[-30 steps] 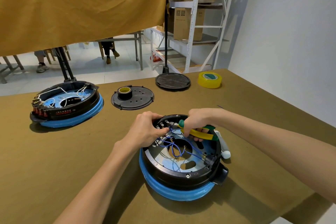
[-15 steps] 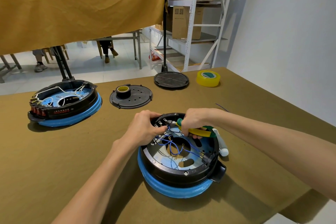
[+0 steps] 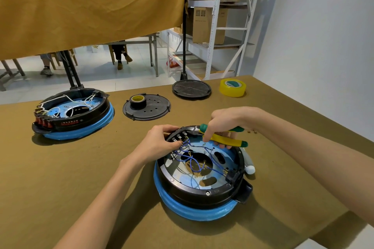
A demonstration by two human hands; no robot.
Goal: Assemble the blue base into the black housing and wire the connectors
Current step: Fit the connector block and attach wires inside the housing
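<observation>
A round black housing (image 3: 194, 194) sits on a blue base (image 3: 202, 211) in front of me, open side up. Blue wires (image 3: 194, 162) loop across its inside to a row of connectors (image 3: 180, 137) at the far left rim. My left hand (image 3: 159, 143) pinches a wire end at those connectors. My right hand (image 3: 224, 122) grips green and yellow pliers (image 3: 226, 140) over the far rim, jaws pointing toward the connectors.
A second housing on a blue base (image 3: 72, 113) with white wires stands far left. A black disc (image 3: 146, 107) carries a dark tape roll (image 3: 137, 100). Another black disc (image 3: 191, 89) and yellow tape (image 3: 232, 87) lie behind. A white pen-like tool (image 3: 249, 166) lies right of the housing.
My right hand has lifted the pliers slightly above the rim. My left hand has shifted a little along the connector row, still pinching a wire.
</observation>
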